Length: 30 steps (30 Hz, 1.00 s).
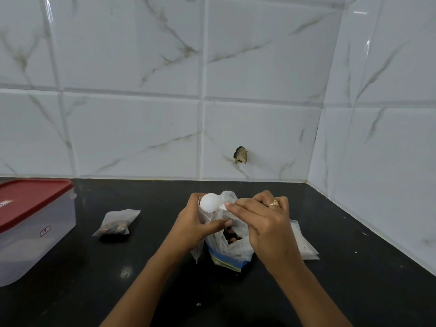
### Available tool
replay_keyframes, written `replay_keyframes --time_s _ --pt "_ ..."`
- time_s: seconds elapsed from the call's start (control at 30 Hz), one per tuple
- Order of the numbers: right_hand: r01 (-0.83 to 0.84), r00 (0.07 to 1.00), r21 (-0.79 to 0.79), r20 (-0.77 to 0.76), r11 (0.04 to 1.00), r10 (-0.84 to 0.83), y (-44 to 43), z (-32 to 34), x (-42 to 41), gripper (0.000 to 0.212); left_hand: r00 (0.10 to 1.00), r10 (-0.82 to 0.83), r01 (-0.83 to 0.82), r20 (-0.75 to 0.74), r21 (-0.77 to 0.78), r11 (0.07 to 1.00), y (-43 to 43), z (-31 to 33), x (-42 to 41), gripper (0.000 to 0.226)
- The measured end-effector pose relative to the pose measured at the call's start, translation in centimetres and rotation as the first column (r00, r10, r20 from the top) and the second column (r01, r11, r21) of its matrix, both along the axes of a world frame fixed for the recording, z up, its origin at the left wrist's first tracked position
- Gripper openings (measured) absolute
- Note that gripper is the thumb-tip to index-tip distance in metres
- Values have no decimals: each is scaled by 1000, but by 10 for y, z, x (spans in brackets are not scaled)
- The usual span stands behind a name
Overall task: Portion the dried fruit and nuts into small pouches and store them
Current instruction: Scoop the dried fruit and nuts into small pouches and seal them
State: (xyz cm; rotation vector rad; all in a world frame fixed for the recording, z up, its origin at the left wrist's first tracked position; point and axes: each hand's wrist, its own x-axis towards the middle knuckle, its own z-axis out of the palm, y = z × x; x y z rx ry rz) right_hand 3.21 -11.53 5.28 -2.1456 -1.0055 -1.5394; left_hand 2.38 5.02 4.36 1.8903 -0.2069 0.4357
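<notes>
Two curled grips: left (pixel 198 226), pouch (pixel 228 197); right (pixel 266 221), spoon (pixel 208 202).

You faced a black desk (pixel 354 267) set into a corner of glossy white, marble-veined wall tiles (pixel 132 138); one tile bore a dark chipped hole (pixel 240 155).

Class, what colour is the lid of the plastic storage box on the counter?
Red. The lid shows best in the head view, at the left edge.

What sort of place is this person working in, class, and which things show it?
Probably a home kitchen: a black stone countertop, glossy white marble-patterned wall tiles, and a clear plastic food box with a red lid.
</notes>
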Motion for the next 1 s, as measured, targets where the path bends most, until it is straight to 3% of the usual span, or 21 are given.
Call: replay_keyframes --time_s 0.17,0.23,0.3,0.37,0.43,0.6,0.7,0.83,1.0 --pt "-114 960 268 -219 957 176 1 0 -1 31 1000 -9 9 -6 -20 1000 -1 2 -3 64" --pt "-148 863 457 -374 877 340 1 2 -4 25 1000 6 -6 -3 -2 1000 -1 3 -3 62" --pt "-48 745 582 -521 812 417 -1 4 -4 23 999 54 -54 5 24 998 0 3 -2 59" --pt "106 682 521 -658 847 319 -3 1 -1 23 989 148 -147 -25 29 989 4 2 0 58" --pt "199 649 357 -746 913 151 -3 -3 2 25 968 225 -227 -107 0 974 9 0 3 61" --pt "234 597 16 -791 972 -130 11 -9 2 31 932 235 -237 -276 28 971 7 -8 8 69" --pt "236 566 -131 -787 963 -246 15 -14 8 32 890 163 -204 -426 -52 978 9 -14 11 63" --pt "207 595 -176 -758 962 -267 15 -21 14 33 850 95 -205 -518 -158 966 14 -19 16 60" --pt "163 579 -89 -798 983 -168 14 -26 19 31 848 34 -205 -530 -268 941 12 -24 20 57"
